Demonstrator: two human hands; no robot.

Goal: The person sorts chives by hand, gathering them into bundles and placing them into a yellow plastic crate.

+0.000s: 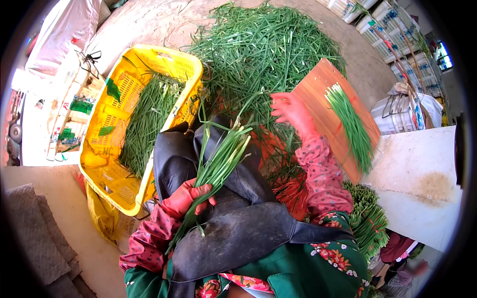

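Note:
My left hand, in a red rubber glove, grips a loose bundle of long green stalks, likely garlic chives, above my dark apron. Their pale ends point up and away from me. Over the edge of a big heap of green stalks is my right hand, gloved the same way, with its fingers apart and nothing plainly held. To its right, a tied bunch of chives lies on a tilted wooden board. One bent stalk rises from the bundle towards my right hand.
A yellow plastic crate with loose stalks stands at my left. Red ties lie by my right knee. Tied bunches are stacked beside a white surface. White crates stand far right; another person shows lower right.

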